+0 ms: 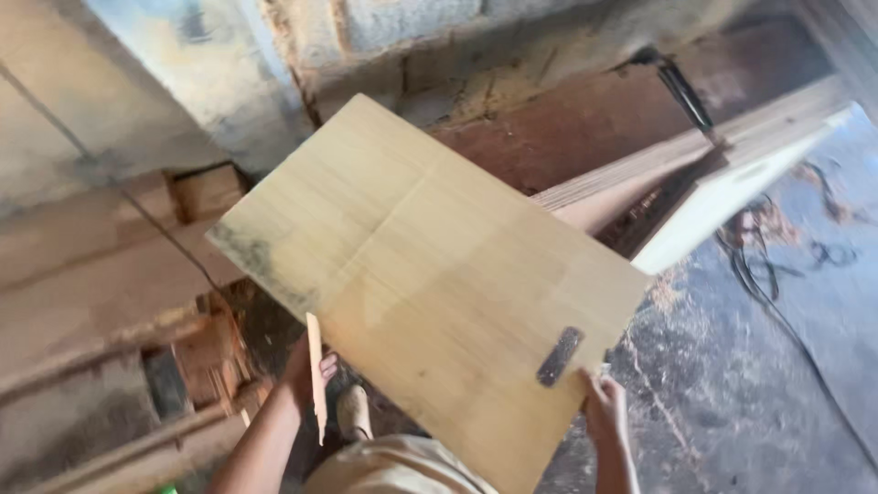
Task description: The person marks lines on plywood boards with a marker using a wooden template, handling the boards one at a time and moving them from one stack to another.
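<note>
While both hands grip it, the pale wooden panel runs from ten to four o'clock, smudged dark; left hand also pinches a thin wood strip, right hand holds the lower edge.

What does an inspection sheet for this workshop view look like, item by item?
Surface: dark floor scattered with sawdust.
Job's things: large pale wooden panel held tilted; thin wooden strip at its lower left edge; dark patch near lower right corner.
Clutter: stacked boards, offcuts.
Grippers: left hand holds the strip and panel edge; right hand grips the panel corner.
Cables: black cable across the floor.
Surroundings: block wall, white-faced board.
</note>
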